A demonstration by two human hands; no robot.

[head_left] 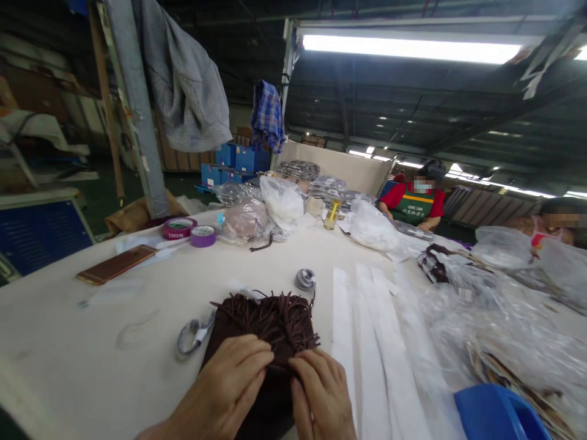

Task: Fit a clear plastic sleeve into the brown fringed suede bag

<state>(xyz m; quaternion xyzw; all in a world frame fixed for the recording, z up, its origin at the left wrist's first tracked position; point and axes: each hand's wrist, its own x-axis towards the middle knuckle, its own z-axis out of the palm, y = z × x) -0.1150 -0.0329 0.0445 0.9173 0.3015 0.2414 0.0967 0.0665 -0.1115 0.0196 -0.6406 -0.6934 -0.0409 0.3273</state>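
Note:
A dark brown fringed bag (pixel 274 400) lies on the table right in front of me, its tassels spread toward the far side. My left hand (pixel 229 382) has its fingers closed on the bag's edge just below the fringe. Close beside it, my right hand (pixel 323 388) pinches the same edge between thumb and fingers. The fingertips hide part of that fold. Left of the bag is a grey coiled strap (pixel 188 339) with a white wrap. Another grey coil (pixel 305 279) sits just beyond the tassels.
White paper strips (pixel 378 342) run along the right, beside crumpled clear plastic bags (pixel 499 318) and a blue plastic object (pixel 498 412). A phone (pixel 118 264) and purple tape rolls (pixel 202 236) lie at left. Across the table, a person (pixel 415 201) in a green apron works.

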